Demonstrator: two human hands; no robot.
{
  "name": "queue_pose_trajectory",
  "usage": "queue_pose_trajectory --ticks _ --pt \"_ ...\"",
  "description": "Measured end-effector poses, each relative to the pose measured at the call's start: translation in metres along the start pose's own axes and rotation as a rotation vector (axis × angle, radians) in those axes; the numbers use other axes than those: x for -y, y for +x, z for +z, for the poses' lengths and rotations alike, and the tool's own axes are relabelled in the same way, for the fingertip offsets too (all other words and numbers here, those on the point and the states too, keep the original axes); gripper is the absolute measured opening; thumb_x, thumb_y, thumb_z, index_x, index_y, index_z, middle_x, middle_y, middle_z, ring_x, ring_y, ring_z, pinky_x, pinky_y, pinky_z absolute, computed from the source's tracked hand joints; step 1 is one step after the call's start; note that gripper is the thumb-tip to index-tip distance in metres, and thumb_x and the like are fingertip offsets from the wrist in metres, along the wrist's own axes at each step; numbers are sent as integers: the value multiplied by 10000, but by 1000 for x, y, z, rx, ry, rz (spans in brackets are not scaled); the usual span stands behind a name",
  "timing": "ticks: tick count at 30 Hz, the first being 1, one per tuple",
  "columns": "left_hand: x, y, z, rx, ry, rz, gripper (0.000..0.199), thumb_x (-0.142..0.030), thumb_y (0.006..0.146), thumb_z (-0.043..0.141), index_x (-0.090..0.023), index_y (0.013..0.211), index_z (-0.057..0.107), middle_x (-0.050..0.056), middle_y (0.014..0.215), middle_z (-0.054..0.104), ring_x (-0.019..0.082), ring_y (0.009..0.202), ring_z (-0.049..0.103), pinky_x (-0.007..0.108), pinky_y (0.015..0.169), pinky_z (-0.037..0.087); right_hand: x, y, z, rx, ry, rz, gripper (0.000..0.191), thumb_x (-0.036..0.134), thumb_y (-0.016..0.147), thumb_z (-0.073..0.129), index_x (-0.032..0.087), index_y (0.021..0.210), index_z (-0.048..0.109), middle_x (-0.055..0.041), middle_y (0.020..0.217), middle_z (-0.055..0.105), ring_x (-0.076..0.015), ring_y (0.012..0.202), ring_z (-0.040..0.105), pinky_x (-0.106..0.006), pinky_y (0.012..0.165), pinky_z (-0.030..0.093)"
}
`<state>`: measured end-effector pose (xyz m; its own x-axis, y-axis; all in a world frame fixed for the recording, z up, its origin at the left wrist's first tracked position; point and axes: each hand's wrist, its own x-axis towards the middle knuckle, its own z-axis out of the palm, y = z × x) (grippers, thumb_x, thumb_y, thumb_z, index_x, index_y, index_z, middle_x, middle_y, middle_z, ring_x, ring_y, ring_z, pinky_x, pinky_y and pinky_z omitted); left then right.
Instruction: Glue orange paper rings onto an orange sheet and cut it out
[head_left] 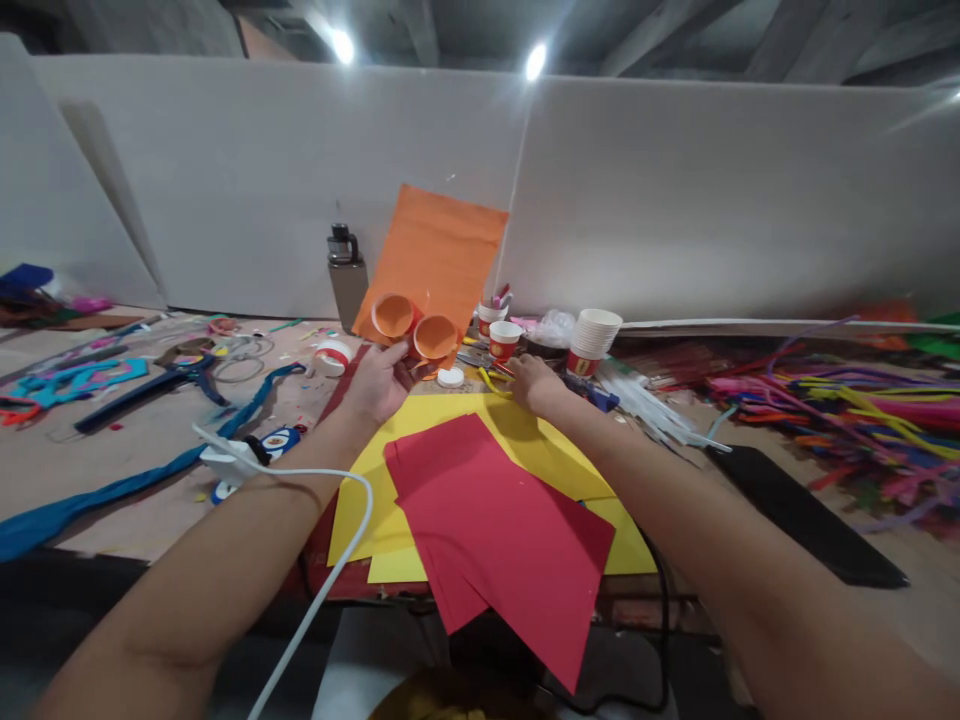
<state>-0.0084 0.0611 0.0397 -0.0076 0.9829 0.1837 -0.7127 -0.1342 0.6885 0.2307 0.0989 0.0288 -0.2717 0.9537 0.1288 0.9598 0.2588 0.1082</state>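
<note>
My left hand (382,383) is closed on the lower edge of an orange sheet (450,240), holding it up and tilted. Two paper cups with orange inside, a left cup (393,315) and a right cup (435,338), sit side by side on the sheet's lower part, mouths facing me. My right hand (534,382) is low over the table with fingers curled down, beside a yellow-handled tool (493,381) and a thin red piece. Its fingertips are mostly hidden, so what they grip is unclear. A small white lid-like disc (451,377) lies between my hands.
Red sheets (510,520) overlap yellow sheets (390,545) in front of me. Behind stand a paper cup (505,341) and a cup stack (595,335). Pipe cleaners (862,400) and a black slab (806,510) lie right. A white cable (358,530) crosses my left forearm.
</note>
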Motion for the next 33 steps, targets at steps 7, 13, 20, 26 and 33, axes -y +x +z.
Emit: queue_pose_trajectory --ticks 7,13,20,26,33 --pt "5 -5 2 21 52 -10 251 -109 746 689 -206 956 592 9 856 726 170 847 699 344 812 576 5 19 20 35 -82 36 374 355 921 589 159 1239 564 -102 1236 583 -223 1035 610 -436 856 527" --pt "7 -6 1 -28 70 -15 196 -120 735 695 -195 888 597 -3 827 718 136 764 689 292 769 568 5 21 10 -15 62 -2 363 148 839 621 83 1195 589 -231 1166 608 -336 1134 554 -436 921 444" --pt "7 0 -8 -113 -20 36 127 -121 749 660 -190 836 599 -22 745 702 97 645 659 211 647 548 -4 15 6 -149 455 89 565 225 770 635 130 1296 454 -168 1089 643 -283 960 628 -382 811 487" --pt "4 -1 -3 -169 -109 44 86 -83 768 569 -163 773 602 -5 697 700 114 668 672 214 606 557 -11 -32 -1 -181 825 83 454 342 882 413 198 1312 411 -17 806 609 -147 572 577 -316 573 522" --pt "14 -15 9 -186 -98 -35 106 -74 811 547 -146 755 600 -18 615 657 74 526 611 168 513 526 -13 -92 -28 -335 1297 -20 622 323 742 575 278 1336 397 -40 1042 595 -149 731 571 -333 680 520"
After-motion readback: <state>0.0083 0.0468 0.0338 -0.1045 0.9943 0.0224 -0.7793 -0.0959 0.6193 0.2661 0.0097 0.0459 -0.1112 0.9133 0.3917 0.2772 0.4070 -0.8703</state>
